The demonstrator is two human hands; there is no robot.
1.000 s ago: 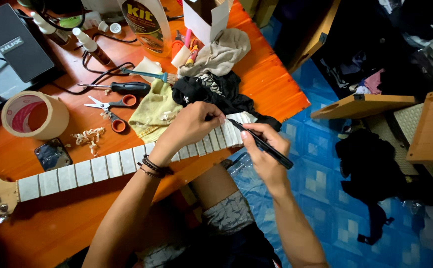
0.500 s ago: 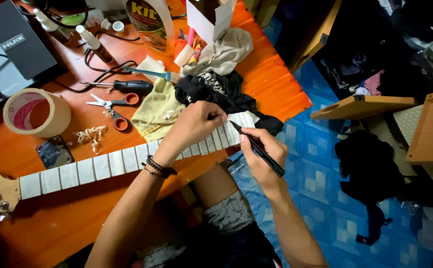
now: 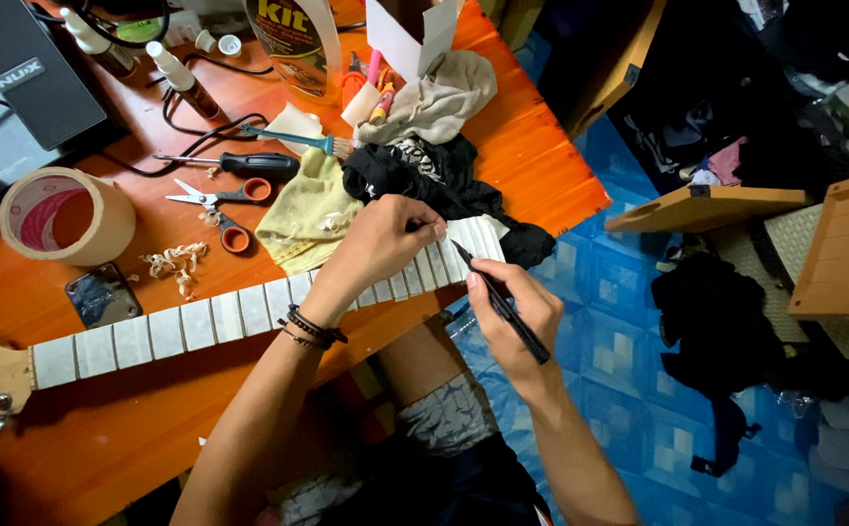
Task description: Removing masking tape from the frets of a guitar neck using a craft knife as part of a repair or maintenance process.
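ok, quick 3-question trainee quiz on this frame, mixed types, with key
1. True or false: the left hand rests on the guitar neck.
2. What does the right hand hold? A) scissors B) a thin black tool C) a tape roll
3. Which thing lies nearest the roll of tape: the metal plate or the grey cloth?

Key:
1. True; it presses on the neck near its far end.
2. B; the thin black tool has its tip at the neck's end.
3. The metal plate, just below the roll on the orange table.
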